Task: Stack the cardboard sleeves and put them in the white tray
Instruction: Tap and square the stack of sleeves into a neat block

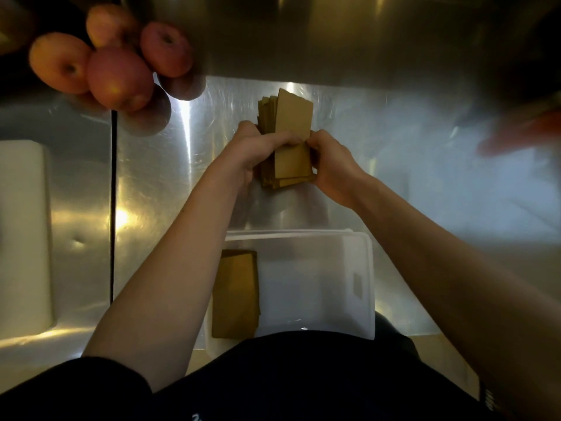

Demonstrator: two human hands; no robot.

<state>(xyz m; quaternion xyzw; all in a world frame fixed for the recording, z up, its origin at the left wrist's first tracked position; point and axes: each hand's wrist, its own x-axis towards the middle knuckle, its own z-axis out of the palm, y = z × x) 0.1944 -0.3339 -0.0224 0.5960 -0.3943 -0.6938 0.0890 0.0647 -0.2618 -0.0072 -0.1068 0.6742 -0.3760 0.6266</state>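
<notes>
sleeve stack gripped by left hand and right hand, second stack in one white tray

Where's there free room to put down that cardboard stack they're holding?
Bare: floor of the white plastic tray, right of the brown cardboard sleeves already inside; also shiny steel tabletop left of it. Crowded: red apples, far left.

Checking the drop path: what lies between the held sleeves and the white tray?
Nothing. In the head view, only bare steel table separates the sleeves from the tray.
</notes>
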